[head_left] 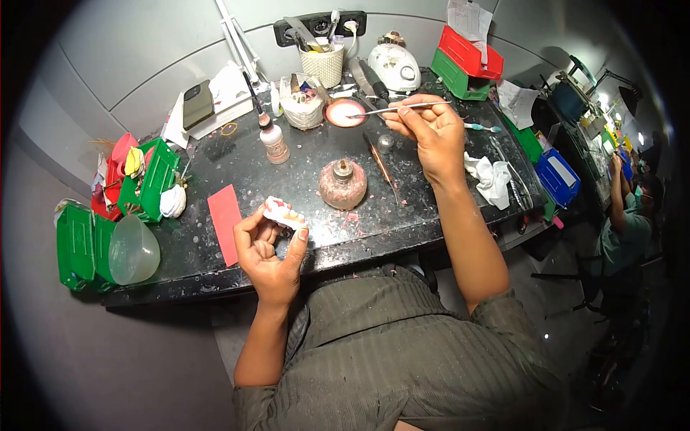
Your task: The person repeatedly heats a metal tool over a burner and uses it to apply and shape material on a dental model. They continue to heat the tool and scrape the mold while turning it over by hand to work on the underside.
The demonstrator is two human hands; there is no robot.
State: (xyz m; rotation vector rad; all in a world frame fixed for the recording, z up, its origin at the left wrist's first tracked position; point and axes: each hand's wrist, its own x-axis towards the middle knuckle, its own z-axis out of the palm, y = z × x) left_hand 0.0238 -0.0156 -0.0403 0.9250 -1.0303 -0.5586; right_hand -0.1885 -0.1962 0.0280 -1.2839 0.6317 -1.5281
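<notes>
My left hand point(273, 258) holds a white dental model point(284, 213) with some red on it, between thumb and fingers near the table's front edge. In my right hand point(431, 136) is a thin metal tool point(410, 108), pinched near its handle. The tool's tip reaches the small round dish point(346, 113), which has a pinkish rim and white inside. Between the hands stands a round glass burner point(343, 185) with a metal top; no flame can be made out. A red sheet point(225, 223) lies left of my left hand.
A dropper bottle point(274, 142) and a white container point(302, 104) stand behind. Another slim tool point(381, 167) lies right of the burner. Green bins point(75, 241) and a clear bowl point(134, 250) are at left. Crumpled tissue point(489, 179) is at right; another person point(625, 223) sits farther right.
</notes>
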